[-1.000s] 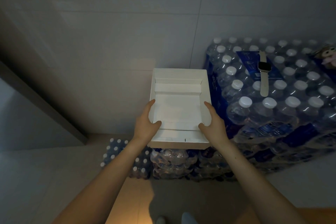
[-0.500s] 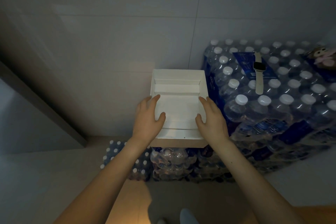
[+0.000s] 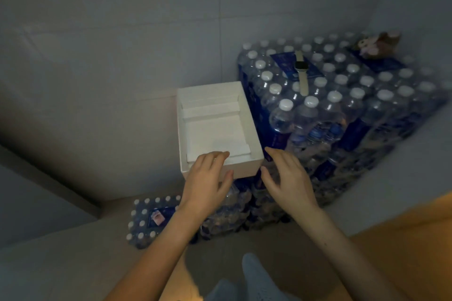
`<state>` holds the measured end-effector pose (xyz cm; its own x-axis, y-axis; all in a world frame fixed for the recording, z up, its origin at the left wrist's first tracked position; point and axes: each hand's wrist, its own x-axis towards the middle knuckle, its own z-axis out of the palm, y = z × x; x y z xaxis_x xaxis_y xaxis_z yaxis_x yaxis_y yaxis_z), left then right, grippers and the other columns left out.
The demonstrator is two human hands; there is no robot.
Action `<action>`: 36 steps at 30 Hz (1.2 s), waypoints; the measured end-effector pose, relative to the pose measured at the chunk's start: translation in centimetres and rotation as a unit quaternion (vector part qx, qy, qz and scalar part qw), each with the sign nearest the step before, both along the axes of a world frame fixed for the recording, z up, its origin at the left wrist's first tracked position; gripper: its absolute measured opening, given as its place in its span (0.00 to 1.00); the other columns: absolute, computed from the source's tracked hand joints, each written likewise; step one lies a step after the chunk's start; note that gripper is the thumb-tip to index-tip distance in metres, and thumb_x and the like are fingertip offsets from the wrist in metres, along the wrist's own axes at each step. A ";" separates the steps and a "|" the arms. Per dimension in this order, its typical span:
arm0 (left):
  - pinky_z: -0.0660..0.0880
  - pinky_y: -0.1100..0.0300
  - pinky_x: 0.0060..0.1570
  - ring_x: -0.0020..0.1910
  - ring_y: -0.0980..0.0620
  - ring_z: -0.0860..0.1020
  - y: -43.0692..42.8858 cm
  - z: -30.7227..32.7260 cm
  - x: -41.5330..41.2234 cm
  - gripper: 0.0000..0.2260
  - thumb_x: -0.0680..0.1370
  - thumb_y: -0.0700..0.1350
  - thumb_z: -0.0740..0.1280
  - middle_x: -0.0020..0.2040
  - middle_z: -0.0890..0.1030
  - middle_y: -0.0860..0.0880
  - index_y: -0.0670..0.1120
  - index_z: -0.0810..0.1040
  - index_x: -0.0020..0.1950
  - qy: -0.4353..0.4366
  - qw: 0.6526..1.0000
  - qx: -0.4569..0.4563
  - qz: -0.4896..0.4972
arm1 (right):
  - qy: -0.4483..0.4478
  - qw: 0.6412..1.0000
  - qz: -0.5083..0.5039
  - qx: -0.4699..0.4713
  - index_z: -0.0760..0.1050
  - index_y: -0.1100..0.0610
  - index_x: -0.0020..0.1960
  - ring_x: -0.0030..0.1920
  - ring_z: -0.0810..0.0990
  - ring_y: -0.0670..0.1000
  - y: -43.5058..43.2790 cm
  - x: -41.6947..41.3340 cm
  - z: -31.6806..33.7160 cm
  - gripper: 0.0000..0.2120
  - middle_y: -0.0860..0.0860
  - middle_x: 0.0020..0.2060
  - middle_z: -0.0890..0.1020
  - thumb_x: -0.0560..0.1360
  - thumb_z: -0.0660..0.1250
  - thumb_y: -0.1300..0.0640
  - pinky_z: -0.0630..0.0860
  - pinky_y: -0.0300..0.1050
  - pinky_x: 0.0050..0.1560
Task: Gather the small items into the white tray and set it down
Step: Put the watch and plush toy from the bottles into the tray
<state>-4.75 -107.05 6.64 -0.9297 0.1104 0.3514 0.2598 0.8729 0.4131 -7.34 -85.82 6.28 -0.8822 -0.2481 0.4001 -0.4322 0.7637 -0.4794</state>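
The white tray is empty and sits on a low stack of water bottle packs, against the wall. My left hand is at its near edge, fingers curled over the rim and thumb against the front wall. Just off the tray's near right corner, my right hand hovers with fingers spread and holds nothing. A smartwatch with a pale strap lies on the taller bottle stack to the right. A small plush toy sits at that stack's far right.
The tall stack of shrink-wrapped water bottles fills the right side beside the tray. A lower bottle pack on the floor at the left carries a small pink item. Grey walls close in behind and to the left. My feet show at the bottom.
The tray has gone down and away from me onto the low stack. My right hand has come off it and opened. The view has tilted and shifted left.
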 end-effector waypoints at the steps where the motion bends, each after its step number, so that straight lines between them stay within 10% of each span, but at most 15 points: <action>1: 0.71 0.55 0.60 0.60 0.49 0.71 0.5 -0.2 0.2 0.21 0.78 0.53 0.56 0.61 0.76 0.48 0.44 0.71 0.68 -0.006 1.000 -0.002 -0.012 | -0.002 1.000 -0.014 0.000 0.72 0.59 0.67 0.59 0.74 0.51 0.6 0.7 -0.3 0.21 0.52 0.58 0.78 0.77 0.64 0.52 0.73 0.45 0.59; 17: 0.71 0.58 0.54 0.57 0.50 0.73 18.1 -2.3 -1.0 0.19 0.79 0.55 0.56 0.58 0.77 0.50 0.46 0.73 0.65 -0.060 0.978 -0.029 -0.200 | -0.050 0.980 -0.192 0.021 0.72 0.57 0.67 0.60 0.75 0.52 16.5 6.6 -2.6 0.21 0.52 0.59 0.78 0.78 0.59 0.48 0.70 0.42 0.59; 27: 0.71 0.57 0.57 0.60 0.51 0.72 32.4 -6.6 1.3 0.26 0.77 0.60 0.49 0.60 0.77 0.51 0.48 0.71 0.68 -0.169 0.971 -0.034 -0.167 | -0.138 0.975 -0.167 0.048 0.73 0.58 0.65 0.56 0.77 0.54 30.8 8.6 -6.0 0.23 0.53 0.55 0.80 0.78 0.56 0.45 0.74 0.46 0.56; 36: 0.72 0.56 0.56 0.59 0.51 0.72 35.5 -0.1 -2.9 0.22 0.78 0.58 0.54 0.59 0.77 0.51 0.48 0.72 0.67 -0.087 0.992 0.010 -0.088 | -0.083 0.994 -0.075 0.020 0.71 0.57 0.67 0.59 0.75 0.51 34.2 0.9 -0.9 0.23 0.51 0.58 0.79 0.79 0.56 0.45 0.70 0.41 0.57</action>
